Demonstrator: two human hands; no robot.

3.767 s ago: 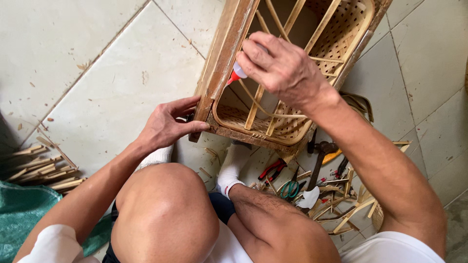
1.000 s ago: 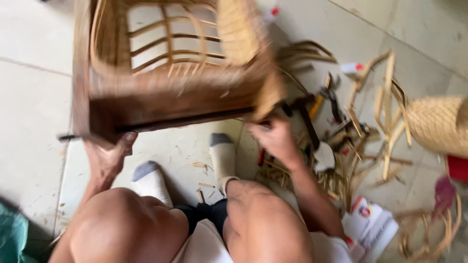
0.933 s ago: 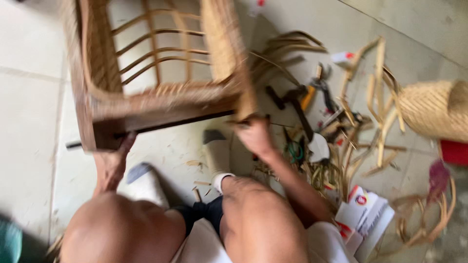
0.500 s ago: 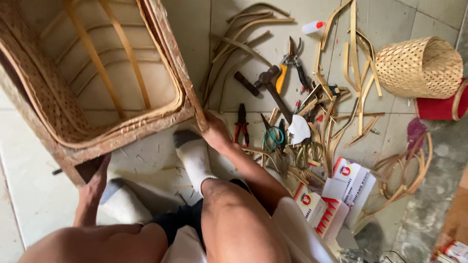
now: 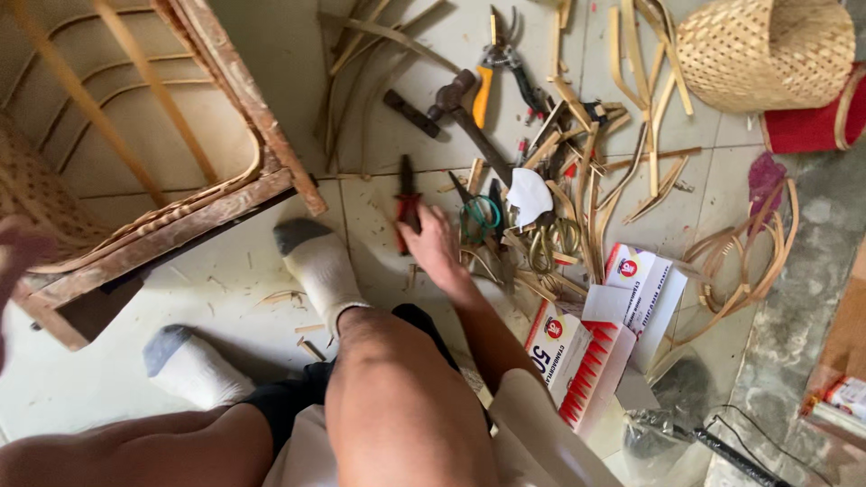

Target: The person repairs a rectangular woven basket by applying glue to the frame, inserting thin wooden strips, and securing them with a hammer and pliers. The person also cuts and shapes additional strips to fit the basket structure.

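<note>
Swung left since a moment ago, the rattan chair frame (image 5: 162,180) rests on the tiled floor (image 5: 225,298), steadied by a blurred left hand (image 5: 18,271), grip unclear. Right hand (image 5: 433,248) reaches, fingers loose, touching red-handled pliers (image 5: 406,203); closing on them seems next. Beyond, a woven basket (image 5: 767,50), contents hidden.

Bare tile (image 5: 225,298) open between chair frame (image 5: 180,225) and right hand (image 5: 433,248). Beyond: pliers (image 5: 408,203), hammer (image 5: 460,108), scissors (image 5: 478,216), dense cane strips (image 5: 577,162) block passage.

chair frame (image 5: 180,162) left | pliers (image 5: 408,200) centre | basket (image 5: 767,50) far right
</note>
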